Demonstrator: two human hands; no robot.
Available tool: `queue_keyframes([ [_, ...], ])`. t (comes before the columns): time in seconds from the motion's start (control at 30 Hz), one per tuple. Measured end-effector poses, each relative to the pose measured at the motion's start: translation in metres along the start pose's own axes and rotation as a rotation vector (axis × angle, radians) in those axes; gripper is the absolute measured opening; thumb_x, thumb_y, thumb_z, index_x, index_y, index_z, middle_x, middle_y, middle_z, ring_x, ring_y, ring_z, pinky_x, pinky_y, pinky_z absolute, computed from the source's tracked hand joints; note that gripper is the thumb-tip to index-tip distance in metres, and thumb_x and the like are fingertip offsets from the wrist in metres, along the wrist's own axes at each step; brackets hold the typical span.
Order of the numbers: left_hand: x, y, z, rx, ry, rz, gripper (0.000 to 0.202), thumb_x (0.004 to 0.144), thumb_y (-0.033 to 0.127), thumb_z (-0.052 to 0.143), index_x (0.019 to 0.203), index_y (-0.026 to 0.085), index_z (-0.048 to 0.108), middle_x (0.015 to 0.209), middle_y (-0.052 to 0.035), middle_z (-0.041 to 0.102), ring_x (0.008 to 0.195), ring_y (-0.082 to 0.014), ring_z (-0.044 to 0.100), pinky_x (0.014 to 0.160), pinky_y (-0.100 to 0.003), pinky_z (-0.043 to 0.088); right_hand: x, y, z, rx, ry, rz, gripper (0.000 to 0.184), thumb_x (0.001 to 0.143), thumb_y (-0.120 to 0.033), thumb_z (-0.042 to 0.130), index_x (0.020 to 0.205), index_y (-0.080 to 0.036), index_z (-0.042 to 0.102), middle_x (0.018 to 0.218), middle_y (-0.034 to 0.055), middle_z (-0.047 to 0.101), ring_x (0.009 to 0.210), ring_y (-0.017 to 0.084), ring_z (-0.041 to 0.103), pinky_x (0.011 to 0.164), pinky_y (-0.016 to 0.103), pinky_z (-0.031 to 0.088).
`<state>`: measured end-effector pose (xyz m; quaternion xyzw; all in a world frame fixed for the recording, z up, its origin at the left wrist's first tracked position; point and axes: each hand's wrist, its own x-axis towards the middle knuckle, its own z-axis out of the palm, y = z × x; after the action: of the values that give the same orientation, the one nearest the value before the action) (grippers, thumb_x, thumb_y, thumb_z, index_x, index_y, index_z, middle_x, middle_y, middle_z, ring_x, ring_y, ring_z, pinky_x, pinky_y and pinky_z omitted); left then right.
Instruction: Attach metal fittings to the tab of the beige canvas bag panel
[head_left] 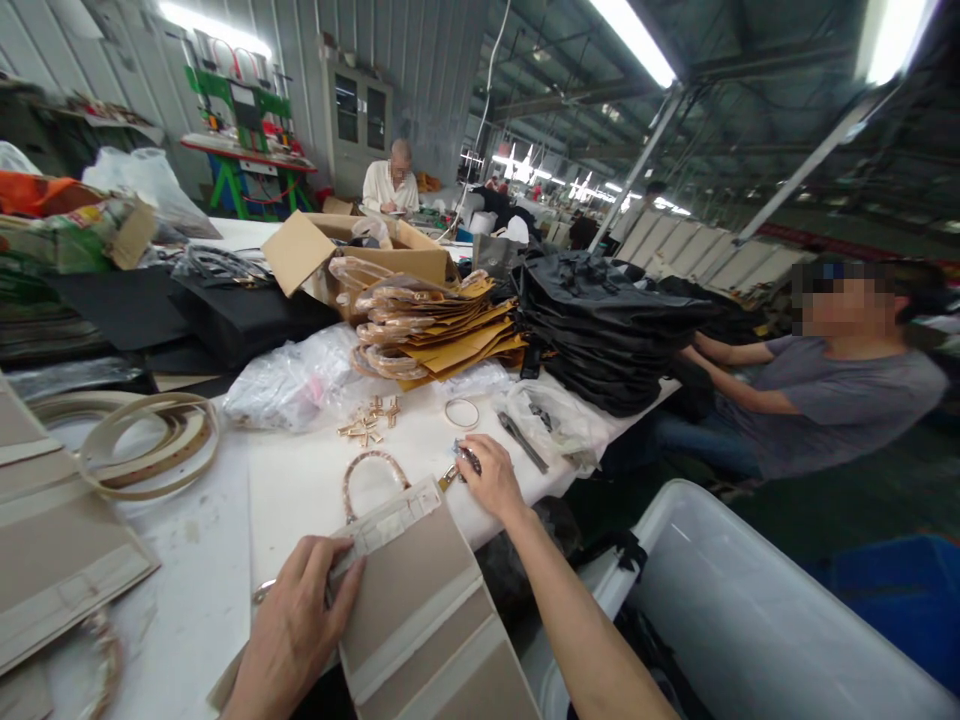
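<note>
A beige bag panel with pale stripes (420, 610) lies on the white table (300, 480) in front of me. Its curved handle (371, 465) loops out past the top edge. My left hand (296, 625) presses flat on the panel's left side, fingers spread. My right hand (487, 475) pinches a small dark and metal tool (463, 458) at the panel's top right corner, beside a gold fitting. Loose gold clasps (367, 420) and a metal ring (461, 412) lie just beyond.
Stacked tan bags (442, 335), a black bag pile (600, 330), a cardboard box (375, 260), coiled pale straps (142, 445) and clear plastic wrap (292, 385) crowd the table. A white tub (750, 610) stands at my right. One person sits at the right (825, 390), another far back (390, 185).
</note>
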<state>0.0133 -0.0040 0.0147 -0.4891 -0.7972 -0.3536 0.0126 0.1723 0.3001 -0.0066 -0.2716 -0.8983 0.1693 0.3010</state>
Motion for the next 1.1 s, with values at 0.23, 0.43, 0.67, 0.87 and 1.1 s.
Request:
queue_keyframes([
  [0.23,-0.002,-0.014,0.007,-0.01,-0.002,0.038,0.026,0.099,0.052,0.057,0.11,0.029,0.062,0.102,-0.0034,0.069,0.089,-0.0215,0.074,0.075,-0.034,0.064,-0.002,0.02,0.002,0.064,0.176,0.14,0.021,0.098,-0.02,0.053,0.108,-0.02,0.073,0.113,0.0131,0.072,0.112,0.029,0.065,0.105,0.047,0.052],
  [0.43,0.0,-0.009,0.004,-0.043,0.004,0.014,0.025,0.098,0.052,0.057,0.108,0.03,0.063,0.1,-0.0029,0.069,0.086,-0.0216,0.074,0.074,-0.034,0.064,-0.001,0.015,-0.005,0.212,0.258,0.149,0.024,0.1,-0.027,0.054,0.115,-0.021,0.071,0.118,0.0123,0.071,0.115,0.027,0.065,0.103,0.042,0.054],
  [0.67,0.0,-0.003,0.002,-0.078,0.002,-0.048,0.029,0.098,0.054,0.055,0.11,0.028,0.063,0.1,-0.0039,0.066,0.085,-0.0226,0.071,0.076,-0.037,0.063,0.022,0.01,-0.024,0.209,-0.078,0.051,0.02,0.096,-0.019,0.059,0.108,-0.021,0.074,0.104,0.006,0.074,0.094,0.021,0.07,0.086,0.033,0.056],
  [0.87,-0.001,-0.002,0.003,-0.079,0.029,-0.115,0.036,0.096,0.056,0.058,0.114,0.026,0.062,0.1,-0.0034,0.063,0.074,-0.0204,0.067,0.068,-0.037,0.063,0.051,-0.013,-0.03,-0.074,-0.463,-0.026,0.027,0.092,-0.009,0.062,0.113,-0.018,0.076,0.115,0.0078,0.076,0.104,0.018,0.071,0.098,0.027,0.051],
  [1.1,-0.018,0.001,0.0,-0.114,0.033,-0.131,0.038,0.095,0.041,0.066,0.127,0.025,0.054,0.115,-0.0061,0.058,0.087,-0.0197,0.066,0.083,-0.04,0.063,0.084,-0.026,-0.015,-0.193,-0.676,0.053,0.02,0.077,-0.007,0.076,0.092,-0.018,0.082,0.101,0.0093,0.08,0.095,0.024,0.074,0.087,0.028,0.052],
])
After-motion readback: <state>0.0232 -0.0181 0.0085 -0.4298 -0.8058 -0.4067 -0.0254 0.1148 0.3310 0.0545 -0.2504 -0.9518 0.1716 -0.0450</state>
